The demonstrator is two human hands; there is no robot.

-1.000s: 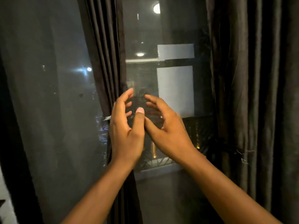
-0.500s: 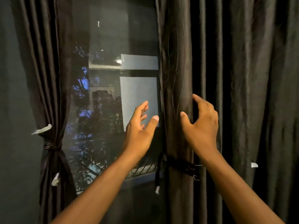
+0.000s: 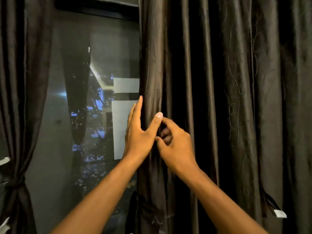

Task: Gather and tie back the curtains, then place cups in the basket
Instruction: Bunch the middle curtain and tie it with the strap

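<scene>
Left curtain (image 3: 18, 115) reads as tied back already, right curtain (image 3: 211, 98) hangs loose with its window-side edge between my left hand (image 3: 140, 134), fingers straight, and right hand (image 3: 175, 146), curled into folds; no cups or basket visible.

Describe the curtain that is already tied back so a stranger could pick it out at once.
Start at the dark night-time window pane and look along its left side. The dark brown pleated fabric curtain hangs there, at the picture's left edge. Unlike the loose curtain on the right, it is cinched by a knotted dark fabric tie-back low down.
</scene>
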